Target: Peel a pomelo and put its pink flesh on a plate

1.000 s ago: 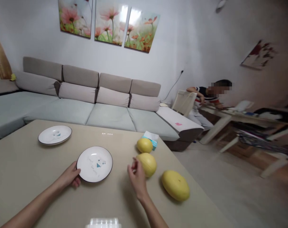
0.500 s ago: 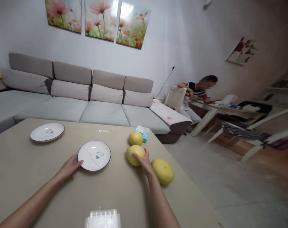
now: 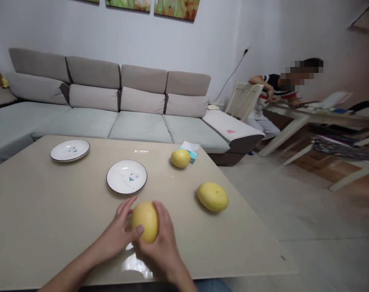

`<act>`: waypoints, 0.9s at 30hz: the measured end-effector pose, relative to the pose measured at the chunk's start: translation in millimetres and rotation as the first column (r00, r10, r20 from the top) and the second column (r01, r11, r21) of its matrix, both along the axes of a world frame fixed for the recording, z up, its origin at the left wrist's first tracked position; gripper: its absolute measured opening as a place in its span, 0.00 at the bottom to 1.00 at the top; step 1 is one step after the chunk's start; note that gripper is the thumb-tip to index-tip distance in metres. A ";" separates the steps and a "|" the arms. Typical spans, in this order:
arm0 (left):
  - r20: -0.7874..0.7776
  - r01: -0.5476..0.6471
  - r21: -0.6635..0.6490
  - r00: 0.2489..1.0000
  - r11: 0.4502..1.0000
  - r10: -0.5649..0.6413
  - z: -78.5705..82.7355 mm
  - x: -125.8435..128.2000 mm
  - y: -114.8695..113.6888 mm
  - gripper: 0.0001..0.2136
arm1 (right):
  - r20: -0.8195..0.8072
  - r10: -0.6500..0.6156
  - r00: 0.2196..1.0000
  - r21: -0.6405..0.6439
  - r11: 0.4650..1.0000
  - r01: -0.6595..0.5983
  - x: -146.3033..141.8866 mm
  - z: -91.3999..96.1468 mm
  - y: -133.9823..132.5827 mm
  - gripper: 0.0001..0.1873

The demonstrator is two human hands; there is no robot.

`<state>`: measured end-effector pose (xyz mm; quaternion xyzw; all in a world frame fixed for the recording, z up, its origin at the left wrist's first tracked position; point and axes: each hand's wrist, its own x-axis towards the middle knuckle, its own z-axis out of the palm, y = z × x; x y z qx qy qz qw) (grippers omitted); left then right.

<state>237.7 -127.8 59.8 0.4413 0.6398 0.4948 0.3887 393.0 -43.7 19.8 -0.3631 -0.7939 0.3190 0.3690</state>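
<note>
Both my hands hold one yellow pomelo [image 3: 145, 219] above the near part of the beige table [image 3: 50, 202]. My left hand [image 3: 119, 233] grips its left side with the thumb laid across the front. My right hand [image 3: 160, 245] wraps the right side and underside. Just beyond the fruit lies a white plate with a dark rim [image 3: 126, 177]. A second pomelo [image 3: 212, 196] rests to the right near the table's edge, and a smaller third one [image 3: 180, 158] sits farther back.
Another white plate [image 3: 69, 150] lies at the far left. A tissue packet [image 3: 190, 148] sits behind the small pomelo. A grey sofa [image 3: 111, 121] runs behind the table. A person sits at a white desk [image 3: 296, 117] at the right.
My right hand took the middle pomelo and brought it close to me. My left hand left the plate's rim and joined on the fruit. The view tilted down.
</note>
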 end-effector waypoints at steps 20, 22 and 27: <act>0.038 -0.119 -0.081 0.992 0.990 0.122 -26.5 -18.6 -58.5 0.42 | -0.214 0.309 0.927 -0.544 0.750 -0.375 -4.2 -8.9 -42.2 0.40; -0.026 -0.164 -0.073 0.986 0.984 0.162 -27.7 -19.7 -61.1 0.40 | -0.194 0.297 0.935 -0.562 0.747 -0.354 -4.3 -9.0 -38.9 0.39; -0.108 -0.155 -0.012 0.982 0.988 0.153 -40.7 -19.5 -59.4 0.43 | 0.010 0.366 0.930 -0.484 0.816 -0.316 -3.4 12.9 -24.1 0.37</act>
